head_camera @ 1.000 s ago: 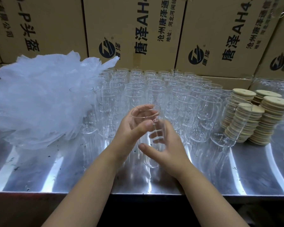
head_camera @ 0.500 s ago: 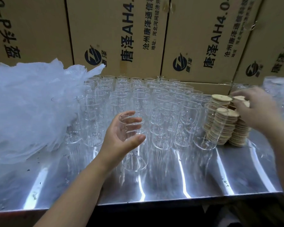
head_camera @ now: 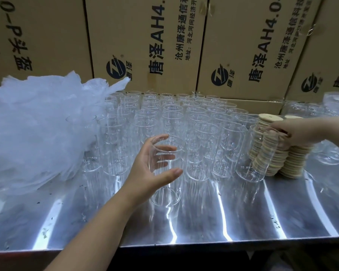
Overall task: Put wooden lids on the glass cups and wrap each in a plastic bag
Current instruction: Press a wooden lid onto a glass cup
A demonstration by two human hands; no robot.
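From the glass cup held in the left hand, the steel table lies bare from 4 through 6 to 8 o'clock, a broad strip along the near edge. At 12 the packed rows of cups stand rim to rim, with cardboard boxes walling off the back. A heap of plastic bags fills 9 to 10 o'clock. At 2 to 3 the wooden lid stacks — the right hand on top of them — bar the way.
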